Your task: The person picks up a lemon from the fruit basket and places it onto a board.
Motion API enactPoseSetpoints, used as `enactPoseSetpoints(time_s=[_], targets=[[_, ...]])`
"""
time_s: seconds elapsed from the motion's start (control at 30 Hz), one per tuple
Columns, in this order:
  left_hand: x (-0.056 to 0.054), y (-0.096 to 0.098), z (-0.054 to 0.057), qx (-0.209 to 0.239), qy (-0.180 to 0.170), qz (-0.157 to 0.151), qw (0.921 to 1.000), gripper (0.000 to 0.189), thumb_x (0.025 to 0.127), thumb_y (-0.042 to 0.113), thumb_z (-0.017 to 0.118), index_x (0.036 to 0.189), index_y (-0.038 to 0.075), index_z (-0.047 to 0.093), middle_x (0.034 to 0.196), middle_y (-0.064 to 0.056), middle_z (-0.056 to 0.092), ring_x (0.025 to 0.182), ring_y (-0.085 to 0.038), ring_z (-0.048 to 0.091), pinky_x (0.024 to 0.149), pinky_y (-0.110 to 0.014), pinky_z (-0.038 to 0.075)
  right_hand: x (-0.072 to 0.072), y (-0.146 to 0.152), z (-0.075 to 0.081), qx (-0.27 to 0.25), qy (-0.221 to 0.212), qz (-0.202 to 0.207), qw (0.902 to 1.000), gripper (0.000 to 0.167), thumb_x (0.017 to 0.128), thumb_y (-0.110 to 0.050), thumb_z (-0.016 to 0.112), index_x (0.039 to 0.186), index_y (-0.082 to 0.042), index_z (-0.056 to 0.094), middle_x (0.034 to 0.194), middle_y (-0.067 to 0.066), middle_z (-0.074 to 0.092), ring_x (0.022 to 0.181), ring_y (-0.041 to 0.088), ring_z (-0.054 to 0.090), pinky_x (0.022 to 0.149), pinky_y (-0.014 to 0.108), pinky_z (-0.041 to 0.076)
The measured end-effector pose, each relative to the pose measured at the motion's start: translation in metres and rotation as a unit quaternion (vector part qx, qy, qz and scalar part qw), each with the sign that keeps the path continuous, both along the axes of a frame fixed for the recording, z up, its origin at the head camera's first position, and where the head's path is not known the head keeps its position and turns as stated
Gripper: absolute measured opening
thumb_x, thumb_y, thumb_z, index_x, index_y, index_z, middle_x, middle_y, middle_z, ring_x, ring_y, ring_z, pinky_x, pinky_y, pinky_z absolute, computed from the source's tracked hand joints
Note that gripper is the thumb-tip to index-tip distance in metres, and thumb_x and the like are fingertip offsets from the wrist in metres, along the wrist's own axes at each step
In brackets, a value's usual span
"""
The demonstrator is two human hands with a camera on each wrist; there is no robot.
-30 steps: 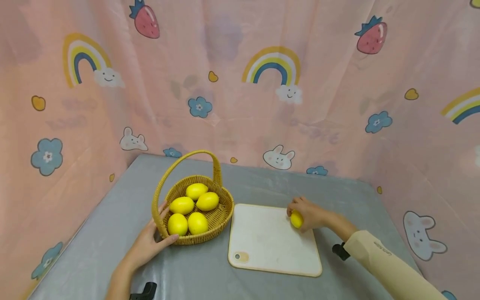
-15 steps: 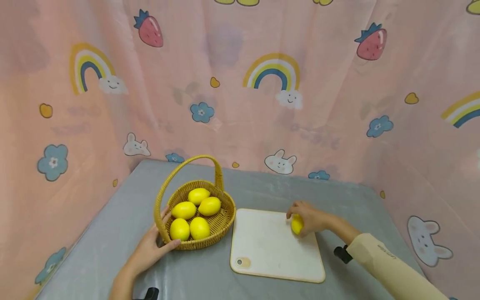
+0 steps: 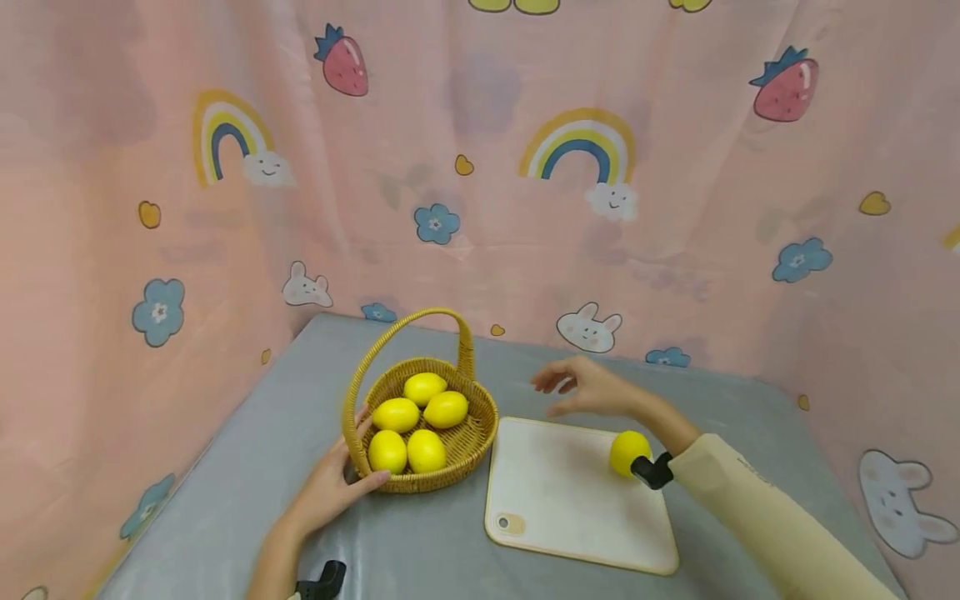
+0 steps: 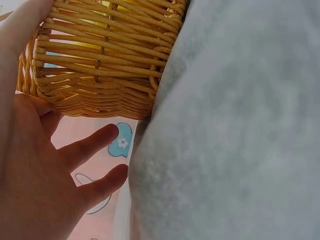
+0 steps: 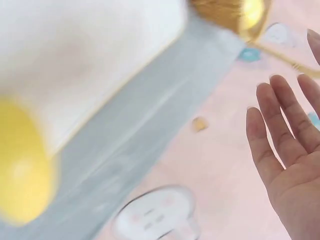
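My left hand (image 3: pixel 330 487) holds the left end of a yellow wicker basket (image 3: pixel 480 433), its thumb on the front rim and fingers behind the handle's base. Close up in the left wrist view, the woven wall (image 4: pixel 105 65) sits between thumb and hand, while two lower fingers spread free. Several lemons (image 3: pixel 396 415) lie in the basket. Another lemon (image 3: pixel 628 452) sits on the right part of a white cutting board (image 3: pixel 558 500), partly behind my right wrist's black strap. Above the board's far edge, my right hand (image 3: pixel 592 387) is empty, fingers apart; the lemon (image 5: pixel 22 162) shows beside it.
A grey cloth (image 3: pixel 420 542) covers the table. Pink printed curtain (image 3: pixel 502 267) encloses the back and both sides. The board's near left corner has a hole (image 3: pixel 503 522), and the basket's tall arched handle (image 3: pixel 405 321) rises above the lemons.
My right hand has let go of the lemon, leaving it on the board, and moved up and left. My left hand stays on the basket; the head view has turned slightly left.
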State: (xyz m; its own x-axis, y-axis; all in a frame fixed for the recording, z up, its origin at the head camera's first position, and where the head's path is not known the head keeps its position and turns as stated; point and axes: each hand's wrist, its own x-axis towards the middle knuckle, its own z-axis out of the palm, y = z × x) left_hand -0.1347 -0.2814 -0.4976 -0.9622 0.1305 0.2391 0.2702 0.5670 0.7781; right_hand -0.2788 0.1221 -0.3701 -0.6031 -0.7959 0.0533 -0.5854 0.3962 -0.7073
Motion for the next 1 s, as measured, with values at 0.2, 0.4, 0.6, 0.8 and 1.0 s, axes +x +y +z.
enactPoseSetpoints(time_s=[0.2,0.4,0.6,0.8,1.0], targets=[[-0.002,-0.004,0.0,0.003,-0.004,0.005,1.0,0.087,0.089,0.04,0.075,0.158,0.012,0.03,0.167,-0.001,0.014,0.148,-0.037,0.02,0.111,-0.067,0.023,-0.008,-0.073,0.016,-0.006,-0.008,0.04,0.9992,0.041,0.087,-0.013,0.077,0.124,0.001,0.065,0.119,0.012,0.068,0.113,0.031,0.061,0.1,0.051,0.048],[-0.004,-0.004,0.002,0.013,-0.009,0.005,0.9999,0.087,0.087,0.039,0.077,0.157,0.012,0.032,0.166,-0.003,0.017,0.148,-0.033,0.021,0.114,-0.062,0.022,-0.013,-0.131,0.019,-0.005,-0.013,0.072,0.9973,0.045,0.088,-0.011,0.076,0.128,0.003,0.062,0.125,0.014,0.065,0.119,0.033,0.058,0.102,0.05,0.046],[-0.004,-0.005,0.005,0.019,-0.028,0.013,0.9994,0.088,0.086,0.04,0.078,0.157,0.015,0.032,0.165,0.0,0.02,0.147,-0.03,0.024,0.115,-0.059,0.023,-0.019,-0.17,0.012,0.0,-0.022,0.107,0.994,0.043,0.088,-0.005,0.074,0.128,0.004,0.063,0.128,0.02,0.063,0.121,0.037,0.057,0.102,0.053,0.046],[-0.008,-0.006,0.004,0.026,-0.036,0.014,0.9989,0.088,0.087,0.04,0.078,0.158,0.017,0.032,0.163,-0.003,0.027,0.145,-0.027,0.031,0.115,-0.056,0.026,-0.025,-0.194,0.006,0.018,-0.006,0.14,0.9899,0.035,0.088,-0.001,0.072,0.122,0.003,0.066,0.119,0.019,0.067,0.113,0.033,0.06,0.099,0.051,0.048],[-0.006,-0.009,0.003,0.033,-0.032,0.01,0.9989,0.088,0.087,0.041,0.077,0.158,0.016,0.032,0.164,0.0,0.021,0.147,-0.026,0.026,0.115,-0.057,0.024,-0.034,-0.205,-0.006,0.033,-0.004,0.165,0.9857,0.029,0.086,0.004,0.069,0.114,0.007,0.068,0.109,0.023,0.068,0.101,0.038,0.064,0.088,0.04,0.055]])
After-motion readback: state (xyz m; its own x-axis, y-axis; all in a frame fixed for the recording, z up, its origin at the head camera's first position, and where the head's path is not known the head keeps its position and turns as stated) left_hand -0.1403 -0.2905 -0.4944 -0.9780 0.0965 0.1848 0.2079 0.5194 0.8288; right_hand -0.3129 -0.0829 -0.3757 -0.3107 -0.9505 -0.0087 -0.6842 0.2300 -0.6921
